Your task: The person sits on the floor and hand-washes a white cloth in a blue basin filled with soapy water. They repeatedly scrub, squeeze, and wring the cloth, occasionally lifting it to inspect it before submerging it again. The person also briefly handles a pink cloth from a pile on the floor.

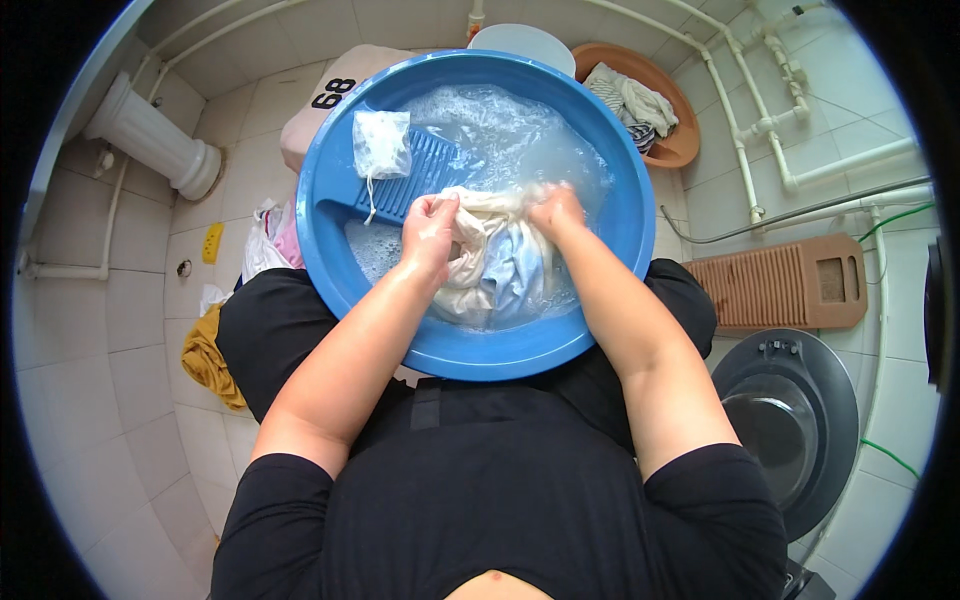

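Observation:
A large blue basin (330,265) with soapy water stands between my knees. In it lies a wet off-white garment (470,275) with a light blue patch of cloth (513,268) at its middle. My left hand (430,235) is closed on the garment's upper left edge, fingers pinched together. At the upper right edge of the same garment, my right hand (556,210) grips the cloth; its fingertips are partly hidden by water and blur. A white mesh soap bag (382,143) with a string rests on the basin's ribbed washboard (415,170), left of my hands.
Behind the basin are a pale round tub (522,45) and a brown basin (680,100) holding clothes. A brown washboard (770,287) and a dark grey basin (800,500) are at the right. Mustard cloth (210,360) and a yellow brush-like block (212,243) lie left.

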Demonstrator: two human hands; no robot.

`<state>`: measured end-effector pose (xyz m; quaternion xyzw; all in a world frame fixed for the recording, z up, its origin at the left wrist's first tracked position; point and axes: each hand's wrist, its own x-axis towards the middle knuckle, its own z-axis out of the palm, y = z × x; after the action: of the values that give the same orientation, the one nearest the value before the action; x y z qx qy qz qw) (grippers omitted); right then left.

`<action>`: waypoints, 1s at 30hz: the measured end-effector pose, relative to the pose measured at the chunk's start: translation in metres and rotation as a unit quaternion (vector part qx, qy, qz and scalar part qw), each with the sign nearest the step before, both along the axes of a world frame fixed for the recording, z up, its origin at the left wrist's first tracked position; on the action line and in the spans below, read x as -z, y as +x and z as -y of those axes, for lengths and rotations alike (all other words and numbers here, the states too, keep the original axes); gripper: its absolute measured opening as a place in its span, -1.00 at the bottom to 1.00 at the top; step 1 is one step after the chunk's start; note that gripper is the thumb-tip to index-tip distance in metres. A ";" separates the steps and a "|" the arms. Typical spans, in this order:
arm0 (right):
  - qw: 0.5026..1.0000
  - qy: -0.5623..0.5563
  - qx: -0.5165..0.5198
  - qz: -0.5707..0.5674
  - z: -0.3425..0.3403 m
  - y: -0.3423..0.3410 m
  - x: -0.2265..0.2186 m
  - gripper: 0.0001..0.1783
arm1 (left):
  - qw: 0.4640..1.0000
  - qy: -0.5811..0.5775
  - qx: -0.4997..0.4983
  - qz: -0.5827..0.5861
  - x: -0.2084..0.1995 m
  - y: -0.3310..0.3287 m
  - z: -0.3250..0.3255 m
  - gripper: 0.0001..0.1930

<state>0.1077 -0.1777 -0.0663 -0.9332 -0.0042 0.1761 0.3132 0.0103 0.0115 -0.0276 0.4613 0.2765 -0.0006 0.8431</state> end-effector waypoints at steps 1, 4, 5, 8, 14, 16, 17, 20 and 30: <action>0.993 0.101 -0.031 0.046 -0.002 -0.001 0.013 -0.53 | 1.000 -0.021 0.008 0.014 -0.006 -0.001 0.005 -0.78; 0.929 0.334 -0.114 0.108 -0.035 -0.020 -0.018 -0.71 | 0.986 -0.162 0.021 0.026 -0.004 0.005 0.000 -0.74; 0.898 0.401 -0.139 0.112 -0.048 -0.034 -0.042 -0.76 | 0.977 -0.214 0.011 0.009 -0.009 0.005 -0.003 -0.72; 0.857 0.391 -0.247 0.225 -0.078 -0.079 -0.091 -0.84 | 0.937 -0.334 0.096 0.042 0.006 0.007 -0.016 -0.63; 0.784 0.297 -0.358 0.410 -0.091 -0.105 -0.100 -0.75 | 0.962 -0.205 0.151 0.095 0.033 0.001 -0.016 -0.68; 0.804 0.265 -0.266 0.462 -0.084 -0.084 -0.078 -0.79 | 0.956 -0.246 0.153 0.049 0.012 -0.008 -0.009 -0.66; 0.841 0.238 -0.215 0.437 -0.080 -0.075 -0.068 -0.79 | 0.959 -0.252 0.103 -0.083 -0.030 -0.009 0.005 -0.67; 0.884 0.215 -0.126 0.394 -0.077 -0.066 -0.063 -0.81 | 0.972 -0.209 0.090 -0.052 -0.014 -0.008 0.010 -0.68; 0.934 0.108 -0.080 0.331 -0.064 -0.043 -0.046 -0.65 | 0.942 -0.260 0.210 -0.035 -0.022 -0.006 0.002 -0.61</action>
<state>0.0651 -0.1139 -0.0201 -0.8959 -0.2013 -0.1196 0.3776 0.0041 0.0094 -0.0051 0.2733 0.1932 -0.2656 0.9041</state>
